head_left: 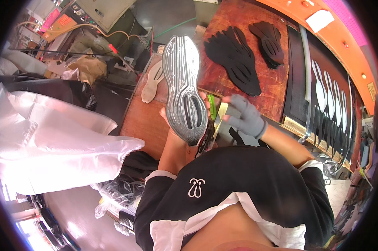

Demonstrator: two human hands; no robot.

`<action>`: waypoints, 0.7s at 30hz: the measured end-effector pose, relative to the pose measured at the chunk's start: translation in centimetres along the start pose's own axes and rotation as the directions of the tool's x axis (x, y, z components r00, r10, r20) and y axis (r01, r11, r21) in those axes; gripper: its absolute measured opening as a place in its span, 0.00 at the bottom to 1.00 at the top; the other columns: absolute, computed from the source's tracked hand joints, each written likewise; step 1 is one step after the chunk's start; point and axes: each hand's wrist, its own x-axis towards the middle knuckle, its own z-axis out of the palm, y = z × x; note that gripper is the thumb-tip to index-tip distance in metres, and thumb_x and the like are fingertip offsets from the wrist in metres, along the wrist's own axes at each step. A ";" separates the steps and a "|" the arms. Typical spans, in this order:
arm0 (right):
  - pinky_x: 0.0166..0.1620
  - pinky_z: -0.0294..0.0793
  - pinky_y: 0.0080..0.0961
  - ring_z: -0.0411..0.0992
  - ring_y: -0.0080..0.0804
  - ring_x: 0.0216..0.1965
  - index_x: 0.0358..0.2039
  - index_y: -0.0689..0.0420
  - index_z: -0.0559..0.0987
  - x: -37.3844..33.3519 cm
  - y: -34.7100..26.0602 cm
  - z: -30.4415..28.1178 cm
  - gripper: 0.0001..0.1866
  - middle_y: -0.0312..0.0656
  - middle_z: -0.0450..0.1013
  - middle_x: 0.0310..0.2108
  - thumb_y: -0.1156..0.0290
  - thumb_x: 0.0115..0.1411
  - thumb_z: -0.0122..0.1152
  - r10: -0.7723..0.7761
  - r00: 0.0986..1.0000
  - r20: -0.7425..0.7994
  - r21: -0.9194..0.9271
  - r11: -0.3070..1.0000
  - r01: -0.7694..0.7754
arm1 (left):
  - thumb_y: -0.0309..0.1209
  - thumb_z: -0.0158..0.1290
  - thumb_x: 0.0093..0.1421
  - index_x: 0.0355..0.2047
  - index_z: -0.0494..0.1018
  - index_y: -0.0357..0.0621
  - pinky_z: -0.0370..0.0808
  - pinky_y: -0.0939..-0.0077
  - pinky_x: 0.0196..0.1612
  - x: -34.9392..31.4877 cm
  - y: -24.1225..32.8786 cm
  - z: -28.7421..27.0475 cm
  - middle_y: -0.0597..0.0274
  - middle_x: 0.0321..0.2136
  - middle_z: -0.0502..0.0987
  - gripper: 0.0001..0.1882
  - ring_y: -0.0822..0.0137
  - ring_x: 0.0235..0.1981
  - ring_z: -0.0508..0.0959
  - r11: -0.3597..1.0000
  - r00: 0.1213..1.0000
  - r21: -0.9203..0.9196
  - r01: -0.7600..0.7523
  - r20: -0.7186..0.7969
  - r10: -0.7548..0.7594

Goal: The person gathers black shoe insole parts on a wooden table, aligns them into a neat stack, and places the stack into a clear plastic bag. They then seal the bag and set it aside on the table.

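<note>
My left hand point(169, 121) holds a silver-grey shoe sole point(183, 88) upright by its heel end, tread side facing me, above a brown wooden table point(143, 117). My right hand point(245, 116) wears a grey glove and hovers just right of the sole, fingers partly spread, close to a thin green strip point(212, 106) and a pale yellowish piece point(220, 112) beside the sole. Whether the gloved fingers touch these pieces is unclear.
Black sole cut-outs lie in a stack point(235, 58) and a smaller pile point(269, 42) on the table. A beige sole piece point(152, 83) rests at the table's left edge. A dark cutting mould with white sole shapes point(331, 100) is on the right. White plastic bags point(55, 138) stand at left.
</note>
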 end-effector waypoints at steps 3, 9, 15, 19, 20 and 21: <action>0.51 0.67 0.27 0.69 0.32 0.46 0.48 0.60 0.69 1.8 -1.1 1.4 0.23 0.42 0.69 0.42 0.68 0.54 0.65 0.163 0.978 0.126 0.232 0.954 -0.189 | 0.70 0.56 0.40 0.54 0.59 0.24 0.78 0.61 0.42 0.3 -0.4 0.6 0.38 0.44 0.71 0.59 0.50 0.44 0.75 0.997 0.998 -0.067 -0.027 0.055 0.030; 0.45 0.70 0.24 0.66 0.22 0.40 0.51 0.59 0.69 2.7 -1.0 3.3 0.25 0.35 0.67 0.36 0.69 0.54 0.65 0.173 0.971 0.164 0.416 0.881 -0.227 | 0.63 0.57 0.44 0.55 0.58 0.23 0.76 0.55 0.41 0.0 -0.7 1.9 0.36 0.49 0.68 0.54 0.46 0.49 0.72 0.970 0.996 -0.239 -0.046 0.062 0.063; 0.46 0.70 0.21 0.66 0.20 0.41 0.47 0.60 0.69 2.6 -1.2 3.6 0.22 0.33 0.67 0.37 0.69 0.54 0.66 0.258 0.944 0.207 0.554 0.764 -0.331 | 0.63 0.59 0.45 0.60 0.53 0.31 0.75 0.51 0.46 -0.4 -0.7 1.6 0.37 0.54 0.63 0.56 0.41 0.47 0.72 0.961 0.997 -0.267 -0.069 0.014 0.075; 0.43 0.69 0.17 0.65 0.16 0.38 0.43 0.60 0.70 3.0 -1.5 3.6 0.17 0.32 0.66 0.34 0.71 0.55 0.64 0.279 0.938 0.207 0.551 0.759 -0.347 | 0.64 0.57 0.45 0.60 0.55 0.34 0.78 0.50 0.40 -0.4 -0.5 1.8 0.38 0.52 0.65 0.54 0.41 0.46 0.71 0.983 0.994 -0.158 -0.098 -0.055 0.091; 0.41 0.68 0.17 0.64 0.16 0.37 0.41 0.59 0.69 3.1 -1.5 3.7 0.16 0.32 0.65 0.33 0.72 0.55 0.64 0.312 0.921 0.232 0.580 0.716 -0.388 | 0.66 0.55 0.45 0.58 0.56 0.31 0.79 0.54 0.36 -0.4 -0.4 2.0 0.37 0.50 0.65 0.55 0.42 0.43 0.72 0.985 0.997 -0.158 -0.071 -0.046 0.064; 0.40 0.68 0.17 0.63 0.15 0.36 0.39 0.59 0.69 3.3 -1.4 3.8 0.14 0.31 0.65 0.33 0.72 0.55 0.64 0.324 0.912 0.252 0.619 0.670 -0.409 | 0.66 0.54 0.45 0.58 0.56 0.30 0.79 0.56 0.36 -0.2 -0.3 2.2 0.37 0.50 0.66 0.55 0.43 0.43 0.72 0.991 0.997 -0.116 -0.070 -0.038 0.066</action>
